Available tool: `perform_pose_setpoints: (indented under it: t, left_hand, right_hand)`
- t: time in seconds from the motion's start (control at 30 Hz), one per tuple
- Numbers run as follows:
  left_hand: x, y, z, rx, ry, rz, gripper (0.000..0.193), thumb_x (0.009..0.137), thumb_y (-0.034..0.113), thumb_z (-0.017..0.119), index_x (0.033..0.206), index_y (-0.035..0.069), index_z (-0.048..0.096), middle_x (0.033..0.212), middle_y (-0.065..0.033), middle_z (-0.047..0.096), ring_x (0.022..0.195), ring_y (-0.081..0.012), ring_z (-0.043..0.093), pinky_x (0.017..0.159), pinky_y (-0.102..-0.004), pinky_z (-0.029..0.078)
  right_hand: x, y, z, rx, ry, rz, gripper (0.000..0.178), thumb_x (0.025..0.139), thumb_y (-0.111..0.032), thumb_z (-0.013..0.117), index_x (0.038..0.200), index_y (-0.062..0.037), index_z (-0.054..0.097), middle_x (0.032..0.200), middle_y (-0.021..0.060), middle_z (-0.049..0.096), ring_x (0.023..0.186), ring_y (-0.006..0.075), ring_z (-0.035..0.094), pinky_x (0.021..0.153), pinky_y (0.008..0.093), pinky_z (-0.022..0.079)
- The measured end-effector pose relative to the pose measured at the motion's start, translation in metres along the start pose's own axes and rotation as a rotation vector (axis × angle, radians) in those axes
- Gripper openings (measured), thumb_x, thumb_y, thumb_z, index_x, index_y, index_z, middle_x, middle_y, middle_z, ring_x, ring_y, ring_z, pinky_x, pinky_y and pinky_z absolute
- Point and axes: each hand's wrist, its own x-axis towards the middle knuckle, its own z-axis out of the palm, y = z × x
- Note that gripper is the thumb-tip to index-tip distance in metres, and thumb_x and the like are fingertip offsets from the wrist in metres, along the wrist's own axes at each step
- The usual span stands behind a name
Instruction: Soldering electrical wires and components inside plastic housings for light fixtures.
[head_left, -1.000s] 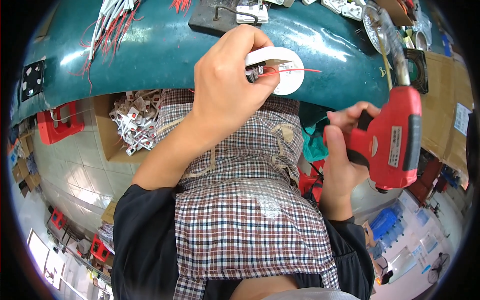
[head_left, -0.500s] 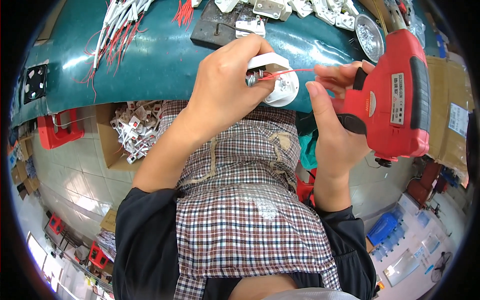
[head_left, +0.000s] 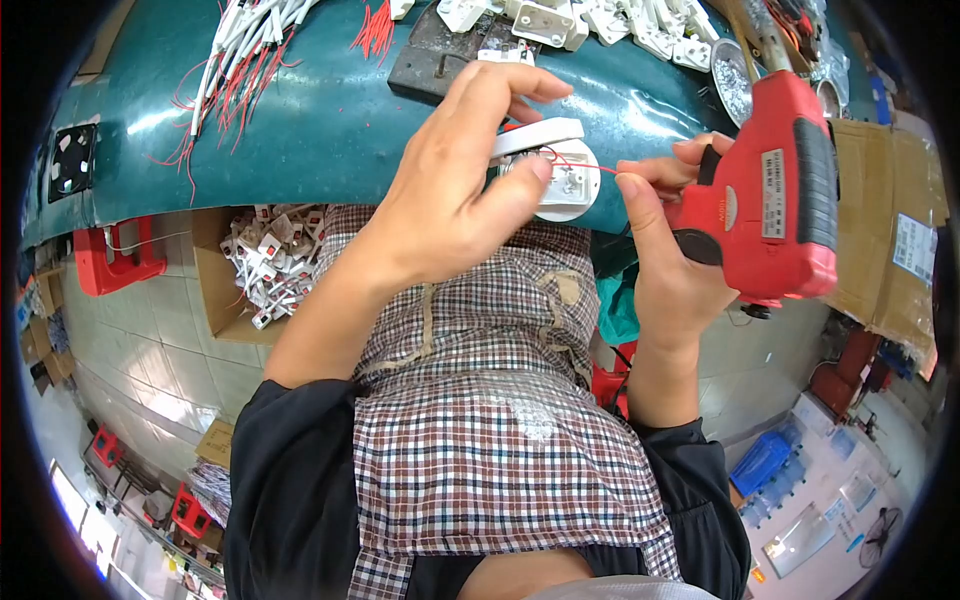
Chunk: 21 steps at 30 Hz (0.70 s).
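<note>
I see the left hand [head_left: 455,190] loosen, fingers spread, round white housing [head_left: 574,203] just beyond its thumb; the right hand [head_left: 668,265], gripping the red soldering gun [head_left: 765,200], now seemingly pinches the red wire [head_left: 590,167], bringing its end under control

Printed label [head_left: 773,194] on red soldering gun [head_left: 745,185]; white label [head_left: 915,242] on cardboard box [head_left: 866,220].

There is one soldering gun [head_left: 765,190], one round base [head_left: 572,188], one dark block [head_left: 418,72].

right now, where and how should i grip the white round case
Likely pinch the white round case by its rim, from the lower right, below the red wire: that curved edge is uncovered, while the left hand crowds its left.
</note>
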Motion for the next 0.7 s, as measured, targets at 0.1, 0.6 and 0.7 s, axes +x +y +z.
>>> perform_pose_setpoints:
  t: [0.1, 0.6, 0.7]
  left_hand:
    - [0.0, -0.002, 0.001, 0.002, 0.086, 0.075, 0.035, 0.087, 0.005, 0.065, 0.122, 0.013, 0.062, 0.123, -0.017, 0.056, 0.105, -0.0328, 0.064, 0.087, -0.0404, 0.052]
    - [-0.016, 0.01, 0.005, 0.362, 0.055, 0.134, 0.018, 0.07, 0.007, 0.084, 0.083, 0.01, 0.072, 0.13, -0.0131, 0.057, 0.109, -0.0233, 0.064, 0.059, -0.0263, 0.055]
    - [-0.02, 0.01, 0.011, 0.427, 0.092, 0.108, 0.017, 0.07, 0.007, 0.084, 0.078, 0.008, 0.069, 0.125, -0.0115, 0.061, 0.104, -0.0214, 0.065, 0.058, -0.0256, 0.055]
  right_hand:
    - [-0.007, 0.011, -0.005, -0.092, -0.035, -0.009, 0.049, 0.083, 0.011, 0.074, 0.125, 0.0036, 0.049, 0.105, 0.009, 0.064, 0.088, 0.015, 0.067, 0.079, 0.0274, 0.054]
    - [-0.023, 0.022, -0.005, -0.323, -0.123, -0.021, 0.008, 0.088, -0.005, 0.075, 0.096, -0.0039, 0.074, 0.098, 0.0058, 0.069, 0.106, 0.0162, 0.058, 0.089, 0.0341, 0.047]
    - [-0.032, 0.029, -0.002, -0.214, -0.112, -0.007, 0.02, 0.089, -0.003, 0.073, 0.108, -0.0018, 0.068, 0.099, 0.0072, 0.071, 0.101, 0.0166, 0.061, 0.09, 0.0329, 0.048]
